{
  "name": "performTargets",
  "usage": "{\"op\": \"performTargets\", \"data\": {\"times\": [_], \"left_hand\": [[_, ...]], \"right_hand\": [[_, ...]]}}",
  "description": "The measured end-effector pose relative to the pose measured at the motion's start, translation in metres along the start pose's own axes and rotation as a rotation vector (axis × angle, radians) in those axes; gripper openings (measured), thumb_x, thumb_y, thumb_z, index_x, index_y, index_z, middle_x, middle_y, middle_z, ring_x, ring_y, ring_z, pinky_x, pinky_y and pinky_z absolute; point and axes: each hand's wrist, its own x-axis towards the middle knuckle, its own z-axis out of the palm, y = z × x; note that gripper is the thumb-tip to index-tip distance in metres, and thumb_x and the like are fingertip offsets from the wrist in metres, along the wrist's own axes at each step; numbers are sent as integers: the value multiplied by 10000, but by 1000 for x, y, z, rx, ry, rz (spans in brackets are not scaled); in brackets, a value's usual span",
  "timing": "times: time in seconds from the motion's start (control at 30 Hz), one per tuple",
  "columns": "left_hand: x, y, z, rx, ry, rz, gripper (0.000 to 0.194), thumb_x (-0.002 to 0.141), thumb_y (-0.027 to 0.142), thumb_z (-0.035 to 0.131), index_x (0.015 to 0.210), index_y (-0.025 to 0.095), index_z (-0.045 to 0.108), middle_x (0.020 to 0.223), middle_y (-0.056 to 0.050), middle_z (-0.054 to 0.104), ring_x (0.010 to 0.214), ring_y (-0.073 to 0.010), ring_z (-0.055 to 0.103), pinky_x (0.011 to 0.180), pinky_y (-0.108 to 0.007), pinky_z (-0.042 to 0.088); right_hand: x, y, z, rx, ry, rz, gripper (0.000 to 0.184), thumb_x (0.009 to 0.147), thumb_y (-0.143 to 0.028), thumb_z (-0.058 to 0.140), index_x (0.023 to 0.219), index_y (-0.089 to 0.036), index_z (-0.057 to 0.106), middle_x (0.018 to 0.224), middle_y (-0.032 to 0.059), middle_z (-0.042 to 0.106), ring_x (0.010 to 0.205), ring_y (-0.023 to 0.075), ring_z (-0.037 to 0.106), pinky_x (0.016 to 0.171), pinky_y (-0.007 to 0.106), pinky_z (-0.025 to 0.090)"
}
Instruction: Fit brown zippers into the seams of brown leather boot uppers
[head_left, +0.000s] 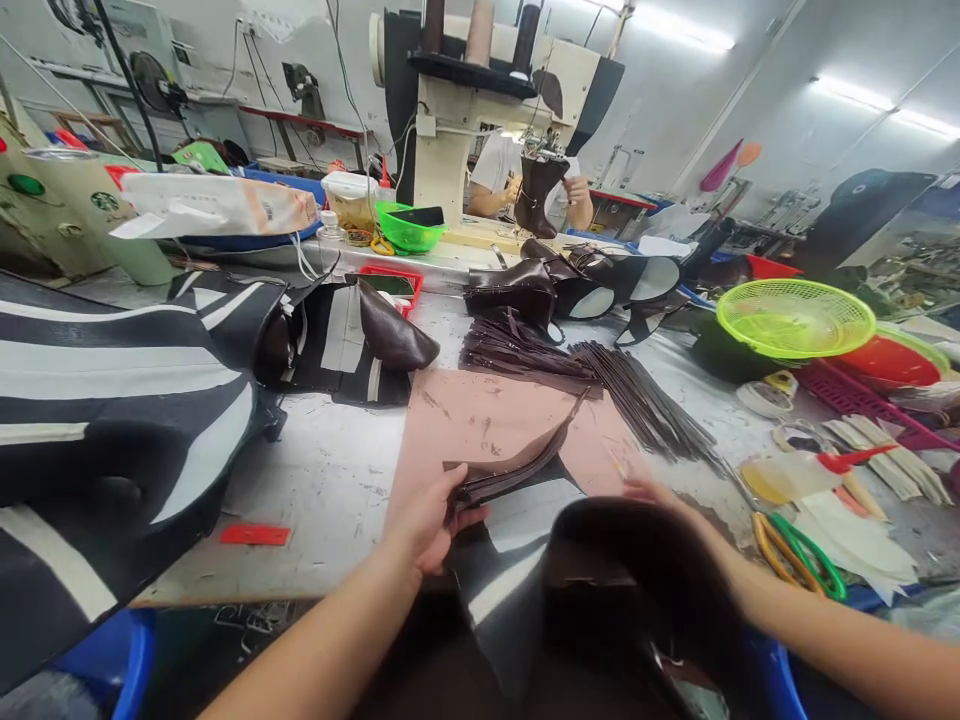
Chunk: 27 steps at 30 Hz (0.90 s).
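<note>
My left hand [439, 520] is closed in a pinch on a dark brown zipper [491, 485] and the edge of a leather boot upper [517, 580]. The zipper's free tape curves up to the right over a pink mat [450, 420]. Grey and white backing strips show on the upper's inner side, and its brown part bulges toward me past the table's front edge. My right hand [652, 492] is at the far side of this bulge. Its fingers are blurred and mostly behind the leather, so their grip does not show.
Several zippers [517, 350] lie behind the mat, with more boot uppers [517, 290] beyond. Large backed leather pieces [112, 380] cover the left. At right are scissors [799, 555], a glue bottle [795, 478] and a yellow-green basket [795, 315]. A sewing machine [442, 150] stands behind; a person [491, 180] works there.
</note>
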Motion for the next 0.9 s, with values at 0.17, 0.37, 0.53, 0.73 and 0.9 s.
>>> {"op": "performTargets", "data": {"times": [0.17,0.37,0.53,0.73,0.9], "left_hand": [[-3,-1,4,54,-49,35,123,793,175,533,886,155,611,841,-59,642,797,-171,595,716,-334,529],[-1,-9,4,84,-127,41,193,641,219,698,785,122,616,774,-61,662,701,-147,593,663,-256,492],[-7,-14,2,130,-89,76,309,539,274,750,769,104,633,689,-44,659,659,-138,588,617,-224,458],[-13,-16,-13,476,-104,115,236,627,295,628,803,138,612,758,-41,647,671,-154,575,610,-261,440],[-9,-19,-20,831,75,338,223,639,292,627,729,191,449,590,47,522,567,-135,512,523,-235,365]], "right_hand": [[12,-34,2,-16,-153,-440,337,878,-365,365,1077,-232,602,1132,91,603,1058,207,553,908,355,441],[62,-140,-20,-151,-886,-607,441,697,-436,649,1044,-170,590,966,66,655,844,177,623,707,267,501],[41,-171,28,-930,-1142,-1033,464,554,-145,749,995,-110,608,861,120,667,661,213,619,475,273,416],[61,-131,31,-553,-984,-754,165,859,-274,467,836,-172,594,635,20,637,506,127,554,441,218,327],[64,-109,29,-369,-750,-356,235,869,-361,451,856,-161,575,745,40,652,637,145,585,540,220,377]]}}
